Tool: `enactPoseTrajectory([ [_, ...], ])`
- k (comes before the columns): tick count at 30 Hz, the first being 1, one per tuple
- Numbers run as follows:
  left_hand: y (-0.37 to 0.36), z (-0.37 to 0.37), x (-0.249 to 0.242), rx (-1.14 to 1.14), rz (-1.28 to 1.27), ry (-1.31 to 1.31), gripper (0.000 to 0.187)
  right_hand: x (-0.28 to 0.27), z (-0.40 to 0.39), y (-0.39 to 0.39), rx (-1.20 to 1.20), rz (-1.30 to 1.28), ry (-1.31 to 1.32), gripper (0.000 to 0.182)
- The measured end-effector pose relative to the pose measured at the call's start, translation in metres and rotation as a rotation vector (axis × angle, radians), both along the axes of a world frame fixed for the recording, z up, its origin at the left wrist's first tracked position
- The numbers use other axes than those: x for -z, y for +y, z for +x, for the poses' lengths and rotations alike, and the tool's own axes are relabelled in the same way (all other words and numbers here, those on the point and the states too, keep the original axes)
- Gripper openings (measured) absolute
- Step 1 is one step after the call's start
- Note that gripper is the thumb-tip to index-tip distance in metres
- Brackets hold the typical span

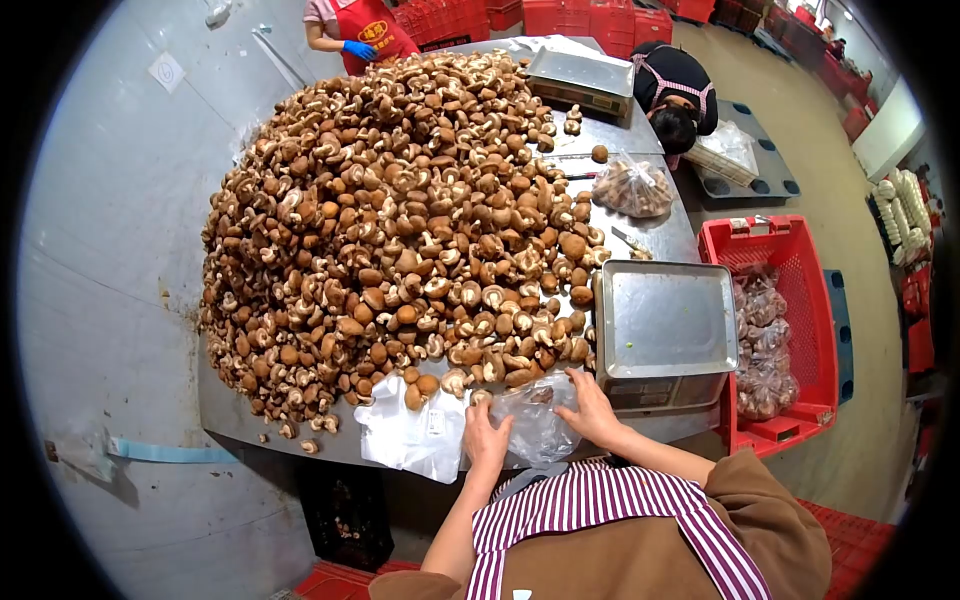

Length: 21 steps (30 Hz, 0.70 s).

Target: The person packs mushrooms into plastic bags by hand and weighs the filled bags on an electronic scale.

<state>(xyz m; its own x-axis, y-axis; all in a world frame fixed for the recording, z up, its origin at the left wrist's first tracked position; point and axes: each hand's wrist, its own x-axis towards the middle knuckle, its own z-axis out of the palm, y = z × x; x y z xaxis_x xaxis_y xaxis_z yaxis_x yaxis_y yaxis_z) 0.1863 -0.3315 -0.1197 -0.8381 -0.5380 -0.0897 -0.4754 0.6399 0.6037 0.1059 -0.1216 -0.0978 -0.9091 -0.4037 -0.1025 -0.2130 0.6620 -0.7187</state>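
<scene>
A large heap of brown mushrooms (390, 220) covers much of the metal table (235, 405). At the near edge lies a clear plastic bag (540, 425), its opening toward the heap. My left hand (487, 435) is at the bag's left side, fingers curved against it, near a mushroom. On the bag's right side my right hand (592, 412) rests with its fingers spread and touching the plastic. Flat white bags (405, 430) with a label lie just left of my left hand, with a few mushrooms at their top edge.
A scale with a metal tray (668, 320) stands right of my hands. Beyond it a red crate (820, 350) holds filled bags (765, 350). A filled bag (633, 188) and a knife (630, 240) lie farther back. Two people are at the far side, near another scale (580, 75).
</scene>
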Motion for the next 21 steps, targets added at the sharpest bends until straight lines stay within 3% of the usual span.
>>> enactPoseTrajectory([
  [1, -0.003, 0.005, 0.008, 0.057, 0.028, -0.035, 0.039, 0.002, 0.004, 0.001, 0.017, 0.005, -0.085, 0.080],
  [3, -0.007, 0.013, 0.011, 0.117, 0.055, -0.067, 0.037, 0.024, 0.015, 0.004, 0.094, -0.001, -0.127, 0.077],
  [5, -0.009, 0.022, -0.001, 0.207, 0.074, 0.193, 0.021, 0.028, 0.016, 0.008, 0.173, -0.006, -0.167, 0.075],
  [6, -0.010, 0.028, -0.006, 0.209, 0.074, 0.193, 0.021, 0.024, 0.016, 0.012, 0.112, 0.065, -0.267, 0.068],
  [8, -0.007, 0.042, -0.026, -0.065, 0.900, 0.222, 0.009, 0.024, 0.016, 0.018, 0.055, 0.136, -0.370, 0.061],
  [9, 0.000, 0.034, -0.071, -0.190, 1.191, 0.251, 0.008, 0.029, 0.017, 0.020, 0.003, 0.146, -0.345, 0.054],
  [10, -0.002, 0.039, -0.076, -0.190, 1.192, 0.251, 0.008, 0.032, 0.017, 0.022, -0.051, 0.154, -0.319, 0.048],
  [11, -0.009, 0.047, -0.079, -0.249, 1.408, 0.261, 0.009, 0.031, 0.014, 0.023, -0.054, 0.155, -0.318, 0.048],
  [12, -0.018, 0.056, -0.079, -0.312, 1.623, 0.270, 0.009, 0.030, 0.010, 0.024, 0.100, -0.001, -0.374, 0.042],
  [13, -0.029, 0.064, -0.071, -0.166, 1.779, 0.296, 0.009, 0.027, 0.004, 0.023, 0.255, -0.159, -0.430, 0.037],
  [14, -0.036, 0.071, -0.062, -0.171, 1.776, 0.299, 0.009, -0.002, -0.010, 0.017, 0.436, -0.554, -0.781, 0.026],
  [16, -0.044, 0.077, -0.045, -0.182, 1.356, -0.041, 0.005, -0.019, -0.029, 0.024, 0.581, -1.012, -1.016, 0.020],
  [17, -0.033, 0.076, -0.038, -0.261, 1.140, -0.050, 0.003, -0.028, -0.034, 0.028, 0.669, -1.097, -1.105, 0.020],
  [18, -0.036, 0.081, -0.022, -0.265, 1.138, -0.050, 0.003, -0.032, -0.031, 0.028, 0.667, -1.097, -1.109, 0.020],
  [20, -0.048, 0.096, 0.025, -0.430, 1.219, -0.095, 0.006, -0.039, -0.025, 0.026, 0.223, -0.653, -0.999, 0.025],
  [21, -0.057, 0.102, 0.036, -0.429, 1.371, -0.015, 0.012, -0.063, -0.024, 0.026, -0.003, -0.412, -1.076, 0.031],
])
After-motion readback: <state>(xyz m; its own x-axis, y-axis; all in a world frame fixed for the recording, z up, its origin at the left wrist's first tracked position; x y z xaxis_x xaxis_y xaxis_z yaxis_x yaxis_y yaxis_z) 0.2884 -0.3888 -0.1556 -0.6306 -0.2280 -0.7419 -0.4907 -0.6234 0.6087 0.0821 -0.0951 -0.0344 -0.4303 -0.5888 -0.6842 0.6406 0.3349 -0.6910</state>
